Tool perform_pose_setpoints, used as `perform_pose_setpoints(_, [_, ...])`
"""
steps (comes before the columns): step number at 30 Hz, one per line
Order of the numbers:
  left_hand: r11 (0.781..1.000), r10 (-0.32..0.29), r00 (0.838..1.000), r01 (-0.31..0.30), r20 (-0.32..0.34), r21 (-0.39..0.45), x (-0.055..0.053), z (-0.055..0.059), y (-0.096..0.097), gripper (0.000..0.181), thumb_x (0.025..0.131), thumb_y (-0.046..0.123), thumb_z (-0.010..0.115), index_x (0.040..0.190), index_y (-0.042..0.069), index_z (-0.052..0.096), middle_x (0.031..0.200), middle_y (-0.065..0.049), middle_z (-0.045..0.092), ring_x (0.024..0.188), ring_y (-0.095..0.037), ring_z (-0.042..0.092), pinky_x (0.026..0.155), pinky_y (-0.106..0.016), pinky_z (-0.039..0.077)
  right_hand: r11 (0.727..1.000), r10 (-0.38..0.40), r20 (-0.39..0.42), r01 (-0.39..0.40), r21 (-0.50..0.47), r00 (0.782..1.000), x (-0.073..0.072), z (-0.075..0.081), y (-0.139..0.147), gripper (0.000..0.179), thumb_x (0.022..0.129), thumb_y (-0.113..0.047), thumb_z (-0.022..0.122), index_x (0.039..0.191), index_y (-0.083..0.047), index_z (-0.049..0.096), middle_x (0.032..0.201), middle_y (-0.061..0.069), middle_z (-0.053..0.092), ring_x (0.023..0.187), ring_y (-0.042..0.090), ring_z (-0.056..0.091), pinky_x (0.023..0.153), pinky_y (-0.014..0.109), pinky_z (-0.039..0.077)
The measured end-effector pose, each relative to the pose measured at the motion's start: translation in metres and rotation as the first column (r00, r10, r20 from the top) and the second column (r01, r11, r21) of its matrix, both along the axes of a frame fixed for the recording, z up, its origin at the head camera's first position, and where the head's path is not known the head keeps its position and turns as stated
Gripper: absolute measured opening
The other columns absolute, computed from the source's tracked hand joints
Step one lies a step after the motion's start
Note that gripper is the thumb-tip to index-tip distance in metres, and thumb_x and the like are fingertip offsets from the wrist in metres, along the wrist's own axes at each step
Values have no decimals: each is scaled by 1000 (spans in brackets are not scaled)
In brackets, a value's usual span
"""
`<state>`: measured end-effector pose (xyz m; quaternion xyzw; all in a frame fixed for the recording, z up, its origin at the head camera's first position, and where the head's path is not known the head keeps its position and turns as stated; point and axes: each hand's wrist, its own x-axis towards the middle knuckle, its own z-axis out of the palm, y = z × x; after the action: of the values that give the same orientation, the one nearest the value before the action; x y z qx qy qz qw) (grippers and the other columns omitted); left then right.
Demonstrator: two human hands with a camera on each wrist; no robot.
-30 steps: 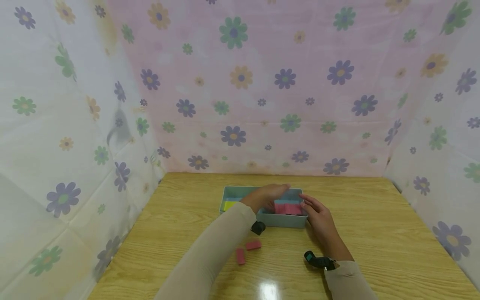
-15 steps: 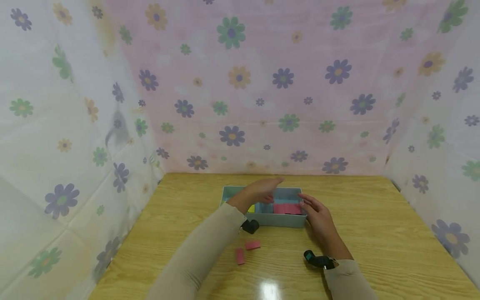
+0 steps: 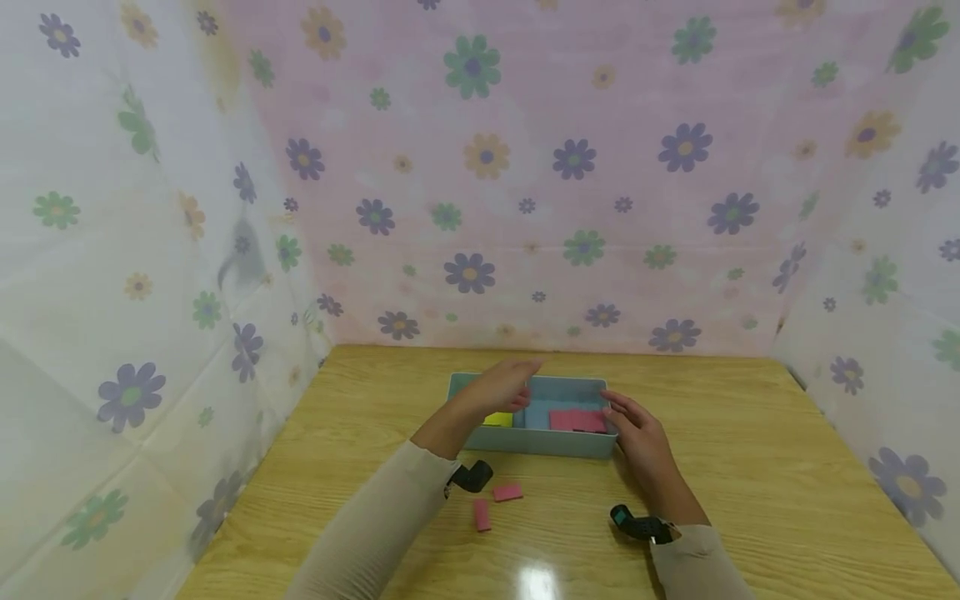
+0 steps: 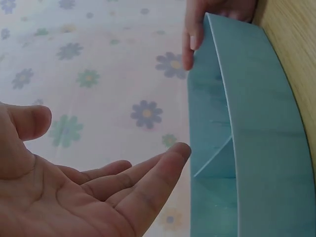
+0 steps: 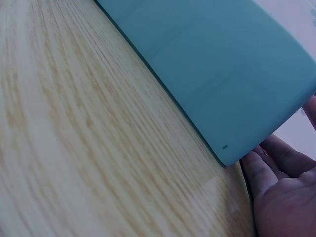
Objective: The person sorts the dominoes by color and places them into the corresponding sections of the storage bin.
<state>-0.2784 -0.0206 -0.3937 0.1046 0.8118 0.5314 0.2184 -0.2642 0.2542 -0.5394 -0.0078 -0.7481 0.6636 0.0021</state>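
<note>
A pale blue-green box (image 3: 547, 443) with a divider inside stands on the table. Yellow pieces (image 3: 498, 419) lie in its left compartment and pink blocks (image 3: 576, 420) in the right one. My left hand (image 3: 498, 390) is over the left compartment, partly hiding it. The left wrist view shows that palm (image 4: 59, 197) with thumb and fingers spread apart and nothing between them. At the box's right end my right hand (image 3: 639, 437) rests its fingers against the end wall and rim. In the right wrist view, fingers (image 5: 261, 173) touch the box's lower corner.
Two pink blocks, one lying crosswise (image 3: 507, 492) and one lengthwise (image 3: 482, 515), are on the wooden table (image 3: 750, 450) in front of the box. Flowered cloth (image 3: 525, 167) walls stand behind and on both sides. Each wrist wears a black camera (image 3: 472, 477).
My left hand has moved left from over the right compartment to over the left one, uncovering the divider and more of the right compartment. The right hand has stayed at the box's end.
</note>
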Motion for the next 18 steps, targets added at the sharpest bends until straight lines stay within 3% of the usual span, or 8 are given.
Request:
perform_pose_setpoints(6, [998,26,999,-23,-44,61,18,-6,-21,76,104,65,44,155,9,41,135,-20,62,123,-34,65,108,-50,52,1000,-1,-12,1,0,1000,-1,-1,-1,52,105,-45,58,153,-24,52,164,9,39,150,27,40,121,51,36])
perform_pose_setpoints(10, [996,37,997,-32,-62,78,28,-15,-30,71,102,64,50,146,8,50,127,-17,67,120,-36,66,105,-50,54,1000,3,-9,-3,-3,1000,-1,-2,-2,51,106,-43,57,153,-24,52,165,10,38,151,27,39,121,51,36])
perform_pose_setpoints(15, [998,15,993,-8,-118,58,40,-31,-40,46,101,44,65,131,9,64,114,-5,72,108,-28,69,94,-45,59,1000,0,4,1,-9,1000,0,0,-1,49,108,-38,56,154,-22,51,166,10,36,153,28,36,122,52,34])
perform_pose_setpoints(18, [998,-38,986,44,-162,36,46,-39,-44,39,97,35,73,126,9,69,111,-3,72,103,-24,69,89,-46,60,1000,-9,12,9,-4,1000,1,1,0,49,108,-39,55,154,-23,51,166,9,36,153,27,35,122,51,34])
